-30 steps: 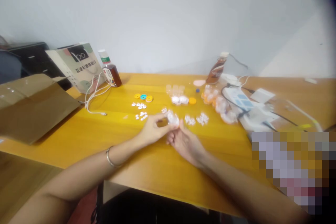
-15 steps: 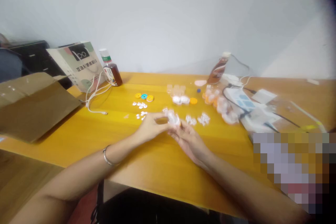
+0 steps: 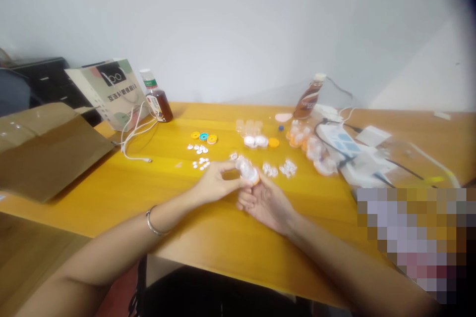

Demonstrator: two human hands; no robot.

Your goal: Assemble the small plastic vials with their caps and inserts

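Between my two hands, over the middle of the table, is a small clear and white plastic container with an orange rim (image 3: 248,173). My left hand (image 3: 219,181) pinches its upper left part between thumb and fingers. Around the orange end, at the lower right, close the fingers of my right hand (image 3: 269,203). Just beyond the hands lie small white plastic parts (image 3: 288,168) in loose piles on the right. More small white pieces (image 3: 201,162) lie near my left hand. Farther back sit white caps (image 3: 256,141), an orange disc (image 3: 273,143) and clear cups (image 3: 249,127).
Yellow and blue rings (image 3: 204,136) lie back left. A cardboard box (image 3: 55,153), paper bag (image 3: 111,94), white cable (image 3: 128,146) and brown bottle (image 3: 160,104) occupy the left. Bagged orange and clear containers (image 3: 316,151), another bottle (image 3: 309,99) and cables with papers (image 3: 340,138) are right.
The container has tipped and shifted slightly down to the right, so its orange rim shows more. My right hand's fingers have moved a little around it; my left hand keeps its pinch.
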